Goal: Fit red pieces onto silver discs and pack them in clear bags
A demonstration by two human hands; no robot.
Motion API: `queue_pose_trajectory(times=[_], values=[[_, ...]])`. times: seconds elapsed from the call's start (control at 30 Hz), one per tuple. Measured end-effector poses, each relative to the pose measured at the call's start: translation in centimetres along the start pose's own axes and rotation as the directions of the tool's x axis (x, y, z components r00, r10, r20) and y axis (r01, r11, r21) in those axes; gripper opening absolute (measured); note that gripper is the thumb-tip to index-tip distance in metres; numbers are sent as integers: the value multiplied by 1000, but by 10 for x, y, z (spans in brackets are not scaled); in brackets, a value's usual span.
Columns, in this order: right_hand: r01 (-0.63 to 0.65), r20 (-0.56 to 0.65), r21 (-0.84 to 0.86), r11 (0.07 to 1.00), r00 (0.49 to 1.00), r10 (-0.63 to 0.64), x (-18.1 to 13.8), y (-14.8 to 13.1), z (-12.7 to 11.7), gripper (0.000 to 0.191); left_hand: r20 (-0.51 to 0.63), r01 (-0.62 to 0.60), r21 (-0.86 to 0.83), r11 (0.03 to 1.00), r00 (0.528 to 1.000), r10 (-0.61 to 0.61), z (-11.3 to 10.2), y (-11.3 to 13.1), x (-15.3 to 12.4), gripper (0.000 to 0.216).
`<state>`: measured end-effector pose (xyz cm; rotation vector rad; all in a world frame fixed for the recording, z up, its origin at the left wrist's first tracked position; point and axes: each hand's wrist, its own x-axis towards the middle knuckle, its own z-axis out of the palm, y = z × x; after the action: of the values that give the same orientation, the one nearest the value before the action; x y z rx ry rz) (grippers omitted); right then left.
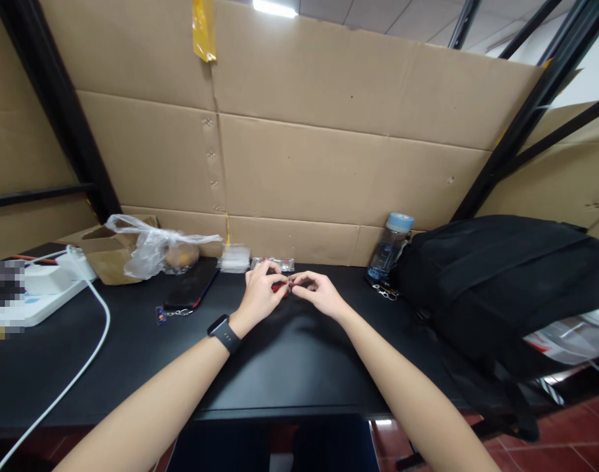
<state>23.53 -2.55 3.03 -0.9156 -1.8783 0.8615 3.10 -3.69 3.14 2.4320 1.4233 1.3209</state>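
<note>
My left hand point(264, 290), with a dark watch on its wrist, is closed in a pinch around a small red item point(280, 287) above the black table. Fingers hide most of that item, so its kind does not show. Meeting it from the other side, my right hand point(319, 293) pinches at the same spot, its fingertips almost touching those of the left. What the right fingertips hold is too small to make out. Just behind the hands lie a clear plastic packet with red bits point(285, 265) and a stack of small clear bags point(235, 258).
Left on the black table point(289, 387) are a phone point(193, 286) with a keychain, a plastic bag point(154, 249) with round fruit, a paper bag point(107, 252) and a white power strip point(38, 305). A water bottle point(390, 246) and black backpack point(500, 282) stand right. Cardboard rises behind.
</note>
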Motion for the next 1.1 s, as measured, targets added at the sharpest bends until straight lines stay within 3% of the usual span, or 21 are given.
queue_pose_trajectory(times=[0.13,0.33,0.47,0.67,0.8,0.97,1.1], values=[[49,6,-152,987,999,-48,-1,-3,-7,21,28,-24,11,1000,999,24,3,-1,-1,10],[71,39,-200,977,997,-64,-2,-4,-7,16,90,-59,-17,998,994,60,3,2,-2,10],[69,33,-267,961,997,-63,-2,-2,-10,13,141,0,-107,994,990,15,1,4,-1,26],[90,59,-331,939,996,-74,-3,-2,-17,10,312,-66,-99,993,946,94,4,4,-5,28],[93,71,-374,923,995,-72,-4,-3,-19,8,367,-112,-47,993,922,121,8,2,-9,28],[126,127,-441,889,989,-77,-5,-9,-23,7,355,-100,-27,995,929,103,5,-11,-1,34],[138,217,-466,874,975,-38,-7,-13,-31,6,197,-5,163,987,980,-28,-15,-49,14,31]])
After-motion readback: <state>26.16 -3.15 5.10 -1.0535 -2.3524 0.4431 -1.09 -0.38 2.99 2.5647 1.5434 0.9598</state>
